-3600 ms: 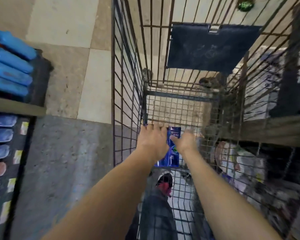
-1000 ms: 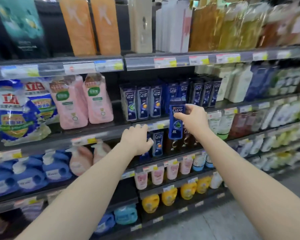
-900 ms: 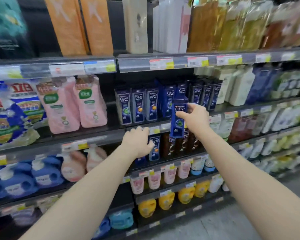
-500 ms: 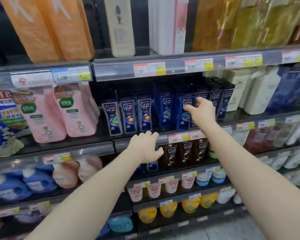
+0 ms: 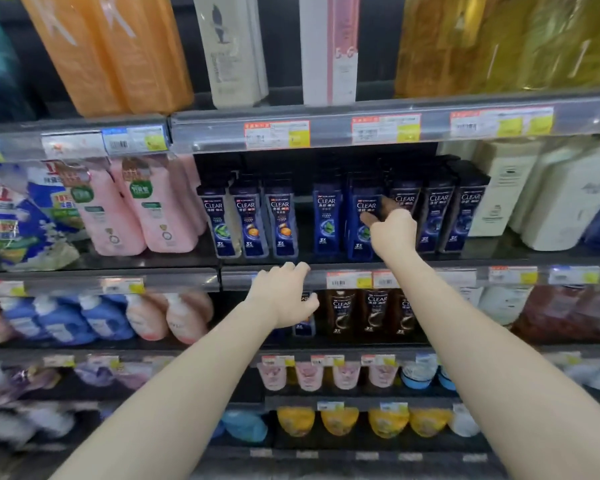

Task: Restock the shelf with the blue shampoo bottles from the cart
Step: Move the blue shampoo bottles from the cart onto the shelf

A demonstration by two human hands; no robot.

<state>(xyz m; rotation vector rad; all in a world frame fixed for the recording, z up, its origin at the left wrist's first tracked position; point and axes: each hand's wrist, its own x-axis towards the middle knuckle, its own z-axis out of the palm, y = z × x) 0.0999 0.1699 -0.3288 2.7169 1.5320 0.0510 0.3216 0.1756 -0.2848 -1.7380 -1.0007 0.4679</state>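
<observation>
Blue shampoo bottle (image 5: pixel 362 223) upright among neighbours, right hand (image 5: pixel 392 230) touching it, left hand (image 5: pixel 284 299) loosely curled, empty.

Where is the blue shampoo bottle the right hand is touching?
In the head view, the blue shampoo bottle stands on the middle shelf, right of centre, between another blue bottle and the darker bottles, with the right hand on it.
</observation>
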